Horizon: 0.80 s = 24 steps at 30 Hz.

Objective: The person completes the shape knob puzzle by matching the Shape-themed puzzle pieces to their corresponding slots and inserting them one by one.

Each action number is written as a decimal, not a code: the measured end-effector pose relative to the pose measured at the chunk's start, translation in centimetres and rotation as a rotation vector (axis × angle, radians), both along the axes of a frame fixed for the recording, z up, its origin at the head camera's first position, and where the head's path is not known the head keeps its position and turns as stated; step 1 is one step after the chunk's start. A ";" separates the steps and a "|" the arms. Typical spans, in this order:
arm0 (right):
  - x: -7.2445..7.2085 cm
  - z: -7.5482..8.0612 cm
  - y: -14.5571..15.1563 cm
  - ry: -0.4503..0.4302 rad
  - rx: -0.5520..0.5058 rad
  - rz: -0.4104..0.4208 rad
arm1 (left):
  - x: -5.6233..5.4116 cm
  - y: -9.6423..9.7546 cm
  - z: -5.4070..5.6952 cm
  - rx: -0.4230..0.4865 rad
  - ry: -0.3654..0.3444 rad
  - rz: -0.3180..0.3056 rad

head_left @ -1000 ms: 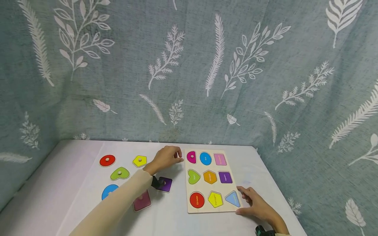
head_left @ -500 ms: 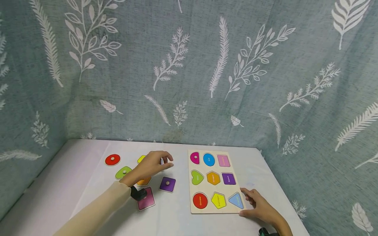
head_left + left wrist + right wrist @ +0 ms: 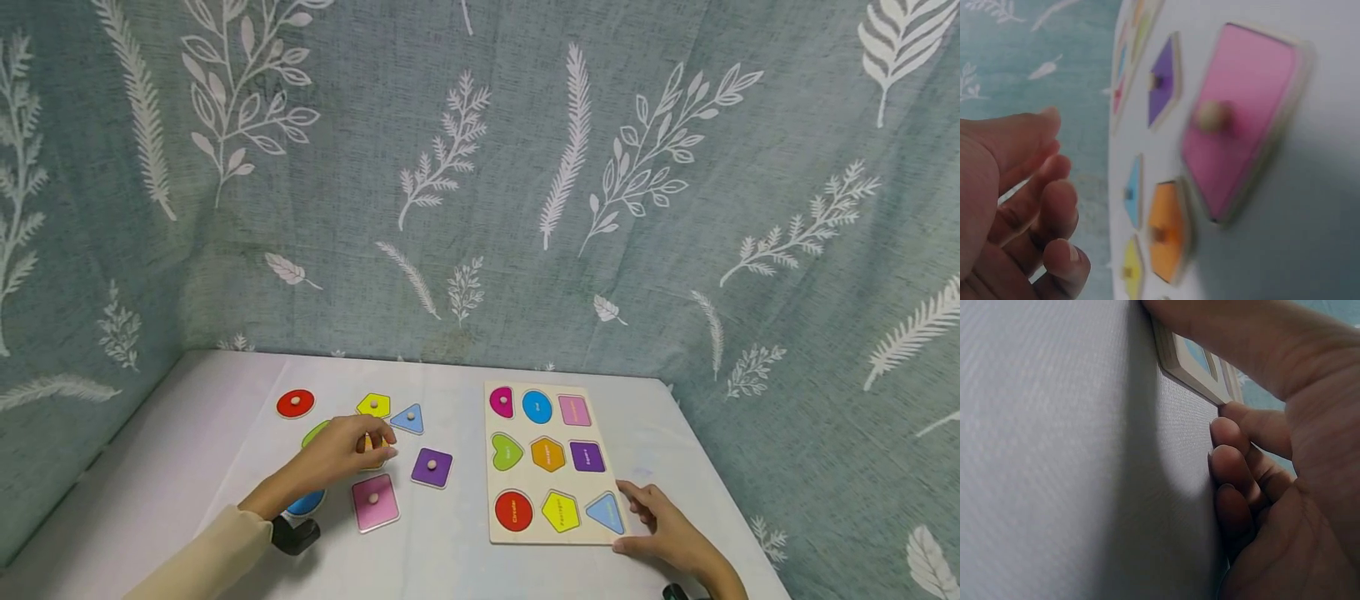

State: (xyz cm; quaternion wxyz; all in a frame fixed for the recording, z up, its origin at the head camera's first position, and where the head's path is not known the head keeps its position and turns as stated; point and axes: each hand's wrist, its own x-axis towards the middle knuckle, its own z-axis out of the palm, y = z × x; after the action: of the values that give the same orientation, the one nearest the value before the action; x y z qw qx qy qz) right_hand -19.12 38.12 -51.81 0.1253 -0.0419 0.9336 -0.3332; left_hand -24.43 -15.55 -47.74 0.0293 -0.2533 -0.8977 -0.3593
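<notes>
My left hand (image 3: 337, 454) hovers over the loose knobbed pieces at the left, fingers loosely bent with nothing between them. Beneath its fingertips is the orange hexagon (image 3: 1169, 256), partly hidden in the head view. Around it lie the pink square (image 3: 386, 508), purple square (image 3: 431, 476), light-blue triangle (image 3: 408, 422) and yellow pentagon (image 3: 373, 408). With thumb and index finger, my right hand (image 3: 667, 533) holds the near right corner of the wooden puzzle board (image 3: 528, 477). A magenta knobbed half-circle (image 3: 499, 408) sits in the board's far left recess.
Farther left are a red circle (image 3: 296, 408) and, partly behind the left hand and wrist, a green heart (image 3: 315, 432) and a blue round piece (image 3: 306, 505). A leaf-patterned cloth (image 3: 510, 317) rises behind and beside the white table (image 3: 457, 550).
My left hand has moved left from beside the board, past the triangle, to over the orange hexagon. The right hand stays at the board's corner. The head view has shifted slightly left.
</notes>
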 end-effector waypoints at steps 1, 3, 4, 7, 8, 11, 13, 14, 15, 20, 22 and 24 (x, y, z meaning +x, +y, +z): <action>0.0 0.0 0.1 0.002 0.000 0.003 | 0.2 -0.2 -0.2 0.003 0.001 -0.011; -0.1 0.0 0.1 0.002 -0.007 0.004 | 0.7 -0.6 -0.5 0.003 0.010 -0.030; -0.1 0.0 0.1 0.002 -0.012 0.004 | 1.0 -0.8 -0.7 0.002 0.016 -0.035; 0.0 0.0 0.2 -0.002 -0.028 0.005 | 1.6 -1.2 -1.1 0.002 0.029 -0.044; 0.0 0.0 0.2 -0.003 -0.031 0.006 | 1.8 -1.3 -1.2 -0.002 0.029 -0.036; 0.1 -0.1 0.2 -0.001 -0.031 0.011 | 2.2 -1.4 -1.4 -0.014 0.017 -0.014; 0.1 -0.1 0.2 -0.001 -0.030 0.008 | 2.4 -1.5 -1.4 -0.032 0.001 0.007; 0.1 -0.1 0.2 -0.002 -0.028 0.004 | 2.4 -1.6 -1.5 -0.038 -0.005 0.016; 0.1 -0.1 0.2 -0.006 -0.027 -0.002 | 2.5 -1.7 -1.4 -0.044 -0.011 0.026; 0.1 -0.1 -0.1 -0.013 -0.027 -0.030 | 2.6 -2.4 -1.2 -0.049 -0.006 0.089; 0.1 -0.1 -0.1 -0.012 -0.032 -0.032 | 2.7 -2.8 -1.2 -0.056 -0.013 0.117; 0.1 -0.1 -0.2 -0.012 -0.037 -0.029 | 2.9 -3.3 -1.3 -0.073 -0.032 0.139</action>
State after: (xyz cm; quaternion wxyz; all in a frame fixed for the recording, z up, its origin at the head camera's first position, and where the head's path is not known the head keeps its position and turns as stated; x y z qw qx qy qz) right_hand -18.98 37.97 -51.93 0.1251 -0.0286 0.9270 -0.3525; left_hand -21.57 -18.85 -49.03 0.0305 -0.1853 -0.9259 -0.3277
